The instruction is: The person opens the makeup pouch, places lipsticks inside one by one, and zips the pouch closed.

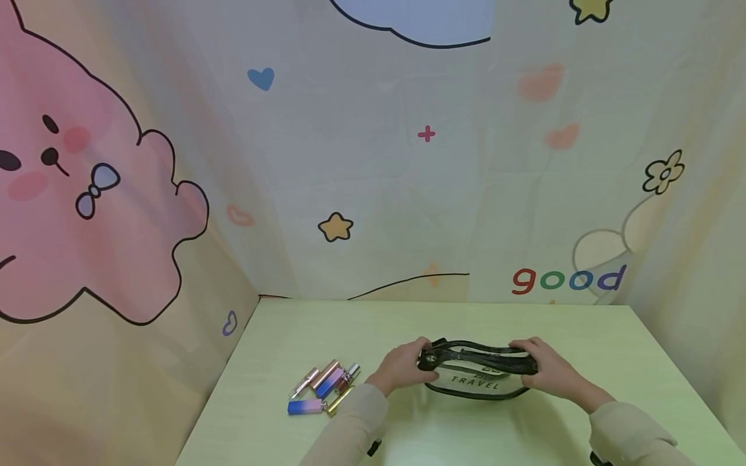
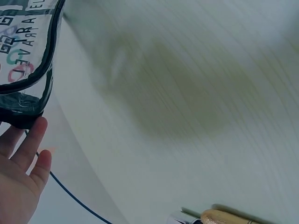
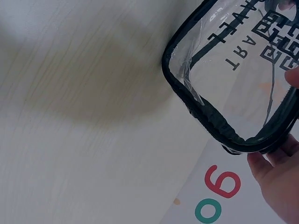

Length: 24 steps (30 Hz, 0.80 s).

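A clear toiletry pouch (image 1: 478, 378) with black trim and the word TRAVEL on its front is held above the table by both hands. My left hand (image 1: 405, 367) grips its left end, thumb in front. On the opposite end, my right hand (image 1: 550, 369) grips the black edge near the top. In the left wrist view the fingers (image 2: 35, 142) touch the dark corner of the pouch (image 2: 28, 51). From the right wrist, the see-through pouch (image 3: 233, 79) shows its printed lettering, and nothing is seen inside it.
Several lipstick tubes lie in a cluster on the table's left, among them a blue and pink tube (image 1: 305, 406) and a gold one (image 1: 340, 401). The pale table (image 1: 280, 446) meets a printed cloth backdrop (image 1: 373, 175) behind and at the sides.
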{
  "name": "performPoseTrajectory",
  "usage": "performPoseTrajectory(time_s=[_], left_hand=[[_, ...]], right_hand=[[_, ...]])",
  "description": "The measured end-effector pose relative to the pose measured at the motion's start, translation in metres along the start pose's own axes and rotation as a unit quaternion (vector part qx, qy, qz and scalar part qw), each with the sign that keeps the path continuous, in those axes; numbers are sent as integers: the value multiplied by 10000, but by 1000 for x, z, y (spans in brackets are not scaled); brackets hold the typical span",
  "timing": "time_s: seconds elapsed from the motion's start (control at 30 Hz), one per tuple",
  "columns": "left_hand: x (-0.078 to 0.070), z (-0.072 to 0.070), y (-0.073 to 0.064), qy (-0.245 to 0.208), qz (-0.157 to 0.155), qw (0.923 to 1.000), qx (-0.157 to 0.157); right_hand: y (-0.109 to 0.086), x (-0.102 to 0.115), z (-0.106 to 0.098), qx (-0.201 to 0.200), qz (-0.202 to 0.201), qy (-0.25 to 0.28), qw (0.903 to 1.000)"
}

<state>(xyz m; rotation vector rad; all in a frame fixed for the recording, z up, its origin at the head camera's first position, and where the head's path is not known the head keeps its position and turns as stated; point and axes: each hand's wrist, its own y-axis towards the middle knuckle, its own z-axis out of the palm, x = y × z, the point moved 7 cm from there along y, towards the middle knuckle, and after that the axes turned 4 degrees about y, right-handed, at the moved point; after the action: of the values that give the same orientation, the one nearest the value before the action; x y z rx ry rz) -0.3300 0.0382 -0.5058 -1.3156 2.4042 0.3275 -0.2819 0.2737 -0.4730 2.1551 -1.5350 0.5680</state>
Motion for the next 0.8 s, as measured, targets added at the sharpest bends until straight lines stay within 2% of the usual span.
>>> performPoseTrajectory(time_s=[0.33,0.47,0.57,0.7,0.8], left_hand=[[-4,2,-1,129,124,9998,71],[-6,6,-1,183,178,9995,210],[-5,11,1,242,327,9991,144],[-7,11,0,266,439,9987,80],[-10,8,-2,282,419,9986,144]], right_hand=[[-5,-10,-1,-258,114,333,9990],[-6,-11,-1,-258,160,423,9986],[-7,-14,-1,-275,179,446,9985],[-7,-15,-1,-259,128,423,9987],[-8,-13,-1,-170,25,355,9992]])
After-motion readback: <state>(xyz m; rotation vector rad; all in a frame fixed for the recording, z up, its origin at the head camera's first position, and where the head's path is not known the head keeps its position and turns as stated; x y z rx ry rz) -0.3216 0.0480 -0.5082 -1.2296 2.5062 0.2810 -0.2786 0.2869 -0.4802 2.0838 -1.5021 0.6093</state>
